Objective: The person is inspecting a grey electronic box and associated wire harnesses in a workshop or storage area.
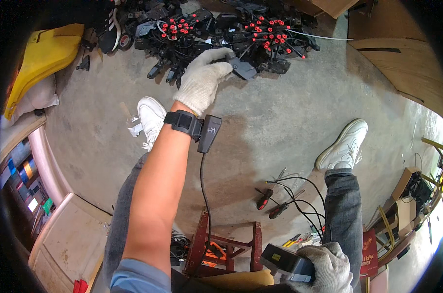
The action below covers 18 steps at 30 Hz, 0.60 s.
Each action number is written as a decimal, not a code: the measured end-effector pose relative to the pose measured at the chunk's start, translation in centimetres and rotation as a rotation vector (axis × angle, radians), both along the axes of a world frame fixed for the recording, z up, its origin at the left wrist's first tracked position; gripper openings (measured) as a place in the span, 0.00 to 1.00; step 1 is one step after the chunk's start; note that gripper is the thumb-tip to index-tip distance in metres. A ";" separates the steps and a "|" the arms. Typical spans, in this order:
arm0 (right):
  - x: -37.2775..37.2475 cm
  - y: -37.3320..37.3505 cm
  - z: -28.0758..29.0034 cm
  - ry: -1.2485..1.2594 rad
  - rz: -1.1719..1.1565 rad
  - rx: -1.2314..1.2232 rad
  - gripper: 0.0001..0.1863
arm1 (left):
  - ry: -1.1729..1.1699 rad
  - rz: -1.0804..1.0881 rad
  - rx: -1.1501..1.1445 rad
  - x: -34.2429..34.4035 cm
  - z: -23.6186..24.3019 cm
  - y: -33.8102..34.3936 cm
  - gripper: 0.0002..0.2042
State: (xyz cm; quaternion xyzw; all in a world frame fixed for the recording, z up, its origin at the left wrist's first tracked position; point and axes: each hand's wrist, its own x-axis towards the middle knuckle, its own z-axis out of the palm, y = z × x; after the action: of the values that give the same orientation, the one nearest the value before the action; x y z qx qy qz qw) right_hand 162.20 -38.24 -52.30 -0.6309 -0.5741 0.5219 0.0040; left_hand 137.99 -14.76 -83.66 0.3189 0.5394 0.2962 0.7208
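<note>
My left hand, in a white knit glove, reaches forward to a heap of black parts on the floor. Its thumb and fingers close on the edge of a flat dark plastic piece. Low at the right, my gloved right hand grips a black box-shaped device near my right thigh. Several thin black cables loop up beside that hand; their link to the device is hidden. A black strap with a small box sits on my left wrist, and a cord runs down from it.
The heap holds two clusters of red-tipped black leads. Two screwdrivers lie between my white shoes. Close to me stands a dark red wooden stool. Cardboard borders the right; a yellow plastic panel leans at the left.
</note>
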 end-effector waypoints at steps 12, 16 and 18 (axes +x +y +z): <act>-0.1 0.4 -0.2 0.006 -0.002 0.006 0.28 | 0.114 0.133 0.120 0.5 -1.0 -0.9 0.21; -0.1 0.2 -0.1 0.011 -0.004 0.010 0.29 | 0.009 0.371 0.003 1.2 -1.3 -1.7 0.20; 0.0 0.1 -0.1 0.008 0.000 0.012 0.29 | 0.047 0.316 0.011 1.6 -0.9 -2.1 0.20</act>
State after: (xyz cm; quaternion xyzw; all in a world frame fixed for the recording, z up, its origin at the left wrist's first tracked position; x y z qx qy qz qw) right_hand 162.16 -38.19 -52.45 -0.6286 -0.5772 0.5211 0.0100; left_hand 139.64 -16.84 -84.53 0.2409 0.5980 0.4015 0.6505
